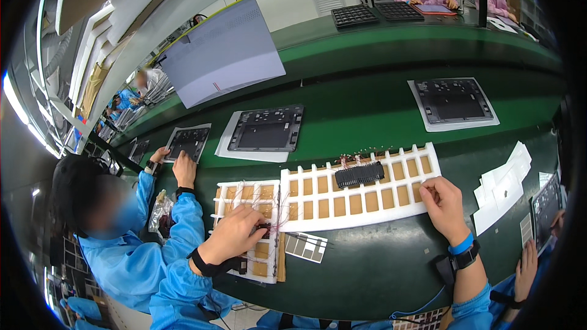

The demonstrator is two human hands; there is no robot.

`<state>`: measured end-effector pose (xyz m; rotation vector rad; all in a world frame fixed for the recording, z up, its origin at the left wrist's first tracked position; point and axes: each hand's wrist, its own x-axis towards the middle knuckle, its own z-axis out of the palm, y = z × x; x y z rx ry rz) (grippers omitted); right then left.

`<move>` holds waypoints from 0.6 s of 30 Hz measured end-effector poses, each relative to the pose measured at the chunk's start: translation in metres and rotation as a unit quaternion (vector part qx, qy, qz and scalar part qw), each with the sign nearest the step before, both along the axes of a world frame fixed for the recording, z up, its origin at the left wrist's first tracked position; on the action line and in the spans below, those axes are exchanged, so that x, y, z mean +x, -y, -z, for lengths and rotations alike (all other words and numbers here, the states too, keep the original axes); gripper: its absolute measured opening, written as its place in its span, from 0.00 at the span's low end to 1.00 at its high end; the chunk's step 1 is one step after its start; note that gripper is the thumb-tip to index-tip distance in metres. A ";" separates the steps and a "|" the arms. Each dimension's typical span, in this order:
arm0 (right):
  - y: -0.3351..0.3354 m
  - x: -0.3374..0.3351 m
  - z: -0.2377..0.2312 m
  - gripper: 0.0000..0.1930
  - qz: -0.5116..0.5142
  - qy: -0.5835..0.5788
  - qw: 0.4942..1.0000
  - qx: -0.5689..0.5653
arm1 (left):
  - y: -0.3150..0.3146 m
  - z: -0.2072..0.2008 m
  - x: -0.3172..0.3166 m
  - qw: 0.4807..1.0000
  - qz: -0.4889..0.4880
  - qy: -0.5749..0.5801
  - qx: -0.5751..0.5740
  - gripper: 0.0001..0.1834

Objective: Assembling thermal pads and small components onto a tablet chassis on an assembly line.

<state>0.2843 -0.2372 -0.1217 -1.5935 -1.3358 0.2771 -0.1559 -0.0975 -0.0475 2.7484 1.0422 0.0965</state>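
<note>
My left hand (235, 232) lies on a small white foam grid tray (223, 188), its fingers closed around a small dark part with thin red and white wires (264, 229). My right hand (443, 203) rests on the right end of a larger white foam grid tray (318, 174), fingertips bent against its edge cells; whether they hold anything is hidden. A black comb-like part (359, 174) with reddish wires lies across the larger tray's top rows. Both wrists wear bands.
A sheet of small grey and white squares (306, 247) lies by the small tray. Dark framed panels (266, 129) (454, 101) sit on white sheets on the green belt. A co-worker in blue (140, 250) handles a panel (186, 140) at left. White paper pieces (504, 189) lie at right.
</note>
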 end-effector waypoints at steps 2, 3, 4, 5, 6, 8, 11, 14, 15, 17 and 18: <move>0.000 0.000 0.000 0.04 -0.004 0.004 1.000 -0.001 | 0.001 0.002 0.000 1.000 0.024 -0.002 0.014 0.11; -0.002 0.000 0.001 0.04 -0.005 0.006 1.000 0.000 | 0.000 0.002 0.000 0.999 0.046 -0.004 0.029 0.12; -0.004 0.000 0.001 0.04 -0.007 0.008 1.000 0.000 | 0.000 0.002 -0.001 0.999 0.045 -0.004 0.027 0.12; -0.006 0.000 0.002 0.04 -0.009 0.007 1.000 -0.002 | 0.000 0.002 -0.002 0.998 0.047 -0.017 0.025 0.12; -0.002 0.002 0.000 0.04 -0.009 0.015 1.000 0.002 | 0.003 -0.001 -0.001 0.998 0.052 -0.029 0.027 0.12; 0.006 0.003 -0.004 0.04 -0.007 0.023 1.000 0.009 | 0.008 -0.003 0.002 0.998 0.049 -0.022 0.035 0.12; 0.001 0.004 -0.003 0.04 -0.003 0.028 1.000 0.005 | -0.002 0.008 -0.004 0.999 0.033 0.010 0.021 0.11; -0.002 0.003 0.002 0.03 -0.008 -0.008 1.000 0.005 | -0.004 0.002 -0.004 0.999 0.019 0.040 -0.024 0.09; -0.002 0.003 0.001 0.03 -0.013 0.002 1.000 0.005 | 0.000 -0.003 -0.004 0.998 0.005 0.045 -0.050 0.09; 0.000 0.002 0.000 0.03 -0.017 0.011 1.000 0.005 | 0.002 -0.002 -0.006 0.998 0.009 0.054 -0.038 0.08; 0.002 0.003 -0.001 0.03 -0.014 0.012 1.000 0.002 | 0.002 -0.001 -0.005 0.998 0.013 0.065 -0.025 0.07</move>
